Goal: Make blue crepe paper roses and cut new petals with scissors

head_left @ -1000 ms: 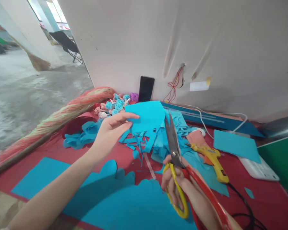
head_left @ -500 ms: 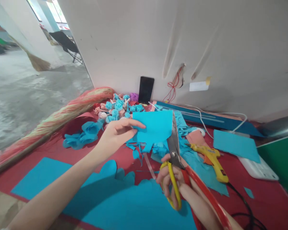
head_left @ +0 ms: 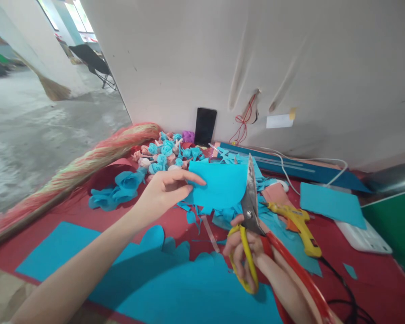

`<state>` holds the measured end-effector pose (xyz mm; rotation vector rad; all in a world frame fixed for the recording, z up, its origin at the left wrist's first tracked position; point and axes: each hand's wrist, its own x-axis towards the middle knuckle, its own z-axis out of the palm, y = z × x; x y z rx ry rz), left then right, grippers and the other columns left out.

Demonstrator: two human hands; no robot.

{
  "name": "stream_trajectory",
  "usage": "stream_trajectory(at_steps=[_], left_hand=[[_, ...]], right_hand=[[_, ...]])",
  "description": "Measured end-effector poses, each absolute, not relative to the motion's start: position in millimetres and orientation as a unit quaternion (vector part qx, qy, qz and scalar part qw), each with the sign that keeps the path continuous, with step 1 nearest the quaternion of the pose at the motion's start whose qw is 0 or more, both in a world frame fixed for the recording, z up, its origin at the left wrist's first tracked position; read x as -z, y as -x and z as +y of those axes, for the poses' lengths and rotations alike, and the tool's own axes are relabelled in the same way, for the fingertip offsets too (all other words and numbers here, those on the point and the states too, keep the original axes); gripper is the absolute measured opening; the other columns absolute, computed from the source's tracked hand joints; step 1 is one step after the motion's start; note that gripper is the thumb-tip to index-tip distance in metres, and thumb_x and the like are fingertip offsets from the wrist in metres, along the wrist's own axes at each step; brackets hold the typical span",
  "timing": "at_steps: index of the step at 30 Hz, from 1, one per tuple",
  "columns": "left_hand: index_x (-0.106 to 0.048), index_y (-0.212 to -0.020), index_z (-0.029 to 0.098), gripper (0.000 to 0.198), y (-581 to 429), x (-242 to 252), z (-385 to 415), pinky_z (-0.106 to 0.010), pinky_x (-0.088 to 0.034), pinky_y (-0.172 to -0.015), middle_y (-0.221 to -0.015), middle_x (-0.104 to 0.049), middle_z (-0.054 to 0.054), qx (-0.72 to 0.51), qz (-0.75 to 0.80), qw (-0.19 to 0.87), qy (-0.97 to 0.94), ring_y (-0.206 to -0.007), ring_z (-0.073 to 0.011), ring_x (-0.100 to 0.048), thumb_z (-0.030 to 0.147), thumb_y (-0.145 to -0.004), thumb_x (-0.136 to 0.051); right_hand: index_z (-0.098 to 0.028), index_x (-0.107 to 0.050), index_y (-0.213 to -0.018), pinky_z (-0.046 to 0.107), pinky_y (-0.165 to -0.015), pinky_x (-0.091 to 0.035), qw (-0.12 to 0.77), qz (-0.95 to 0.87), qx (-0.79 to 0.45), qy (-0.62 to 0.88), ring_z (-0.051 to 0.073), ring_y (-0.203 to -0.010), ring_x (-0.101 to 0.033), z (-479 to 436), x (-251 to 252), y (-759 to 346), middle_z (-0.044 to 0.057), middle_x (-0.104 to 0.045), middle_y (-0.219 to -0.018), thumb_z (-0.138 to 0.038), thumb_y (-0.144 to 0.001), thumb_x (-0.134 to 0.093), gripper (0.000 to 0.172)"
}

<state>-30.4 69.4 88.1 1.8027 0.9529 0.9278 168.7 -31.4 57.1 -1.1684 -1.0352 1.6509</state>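
Observation:
My left hand [head_left: 168,191] pinches the left edge of a blue paper piece [head_left: 219,184], whose lower right corner is rounded. Wrapped through the handles of the scissors [head_left: 250,211], my right hand [head_left: 245,252] holds them with the blades pointing up along the paper's right edge. One handle loop is yellow, the other red. Larger blue sheets [head_left: 175,288], some with scalloped edges, lie below my hands on the red surface [head_left: 344,297]. Blue paper scraps [head_left: 229,216] are heaped behind the scissors.
Blue and pink paper flowers [head_left: 162,155] cluster at the back left, beside a straw broom [head_left: 87,164]. A black phone [head_left: 205,127] leans on the pale panel. To the right are a yellow glue gun [head_left: 302,225], its black cord and a blue paper stack [head_left: 332,202].
The scissors and my right hand have shifted slightly right. The paper has moved a little right and down with my left hand, and its lower right corner looks more rounded.

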Motion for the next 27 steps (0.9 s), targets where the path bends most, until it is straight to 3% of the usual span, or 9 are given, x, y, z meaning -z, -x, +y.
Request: stream_trajectory(at_steps=[6,13,17,19,23,27], left_hand=[[-0.069,-0.081,0.02,0.018,29.2,-91.4,69.4,-0.022,-0.033,-0.046,-0.068,-0.06,-0.001,-0.37,0.385,0.428,-0.729,-0.055,-0.0108,-0.046,0.019,-0.074,-0.053],[-0.069,-0.08,0.018,0.02,30.2,-92.7,70.2,-0.021,-0.031,-0.044,-0.068,-0.059,-0.002,-0.363,0.391,0.422,-0.733,-0.051,-0.0093,-0.043,0.015,-0.071,-0.051],[-0.069,-0.08,0.018,0.021,30.6,-91.0,72.2,-0.021,-0.03,-0.043,-0.067,-0.058,-0.001,-0.361,0.395,0.412,-0.738,-0.049,-0.0086,-0.041,0.015,-0.071,-0.05],[-0.068,-0.081,0.018,0.021,31.2,-89.6,73.5,-0.021,-0.03,-0.043,-0.067,-0.058,-0.002,-0.36,0.396,0.403,-0.743,-0.05,-0.0087,-0.041,0.014,-0.072,-0.05],[-0.068,-0.081,0.018,0.022,32.0,-87.6,74.6,-0.02,-0.031,-0.043,-0.068,-0.059,-0.002,-0.356,0.392,0.374,-0.762,-0.051,-0.0097,-0.045,0.013,-0.073,-0.048],[-0.066,-0.081,0.016,0.023,29.9,-90.3,72.0,-0.02,-0.033,-0.041,-0.066,-0.06,-0.001,-0.357,0.371,0.317,-0.797,-0.048,-0.0095,-0.045,0.011,-0.075,-0.044]], right_hand=[[-0.019,-0.042,-0.096,0.02,-0.028,-0.029,0.433,-0.405,-0.598,0.54,0.007,-0.028,-0.036,-41.8,-69.6,-157.9,-0.004,-0.051,-0.051,-0.054,-0.077,-0.047,0.04],[-0.016,-0.043,-0.089,0.02,-0.028,-0.031,0.41,-0.416,-0.545,0.601,0.007,-0.023,-0.03,-43.3,-73.9,-152.4,-0.01,-0.04,-0.035,-0.054,-0.075,-0.048,0.041],[-0.019,-0.043,-0.069,0.018,-0.03,-0.032,0.401,-0.444,-0.535,0.597,0.004,-0.022,-0.026,-42.4,-70.4,-154.5,-0.01,-0.037,-0.034,-0.052,-0.08,-0.045,0.034],[-0.019,-0.04,-0.058,0.017,-0.031,-0.033,0.395,-0.457,-0.522,0.602,0.003,-0.022,-0.027,-42.1,-69.7,-155.8,-0.008,-0.038,-0.035,-0.051,-0.082,-0.044,0.04],[-0.019,-0.041,-0.052,0.016,-0.025,-0.023,0.386,-0.423,-0.505,0.646,0.003,-0.021,-0.029,-42.5,-73.8,-156.5,-0.006,-0.039,-0.036,-0.061,-0.077,-0.046,0.048],[-0.017,-0.04,-0.042,0.017,-0.029,-0.028,0.434,-0.412,-0.523,0.607,0.004,-0.023,-0.032,-42.0,-77.9,-159.2,-0.005,-0.033,-0.03,-0.057,-0.079,-0.046,0.055]])
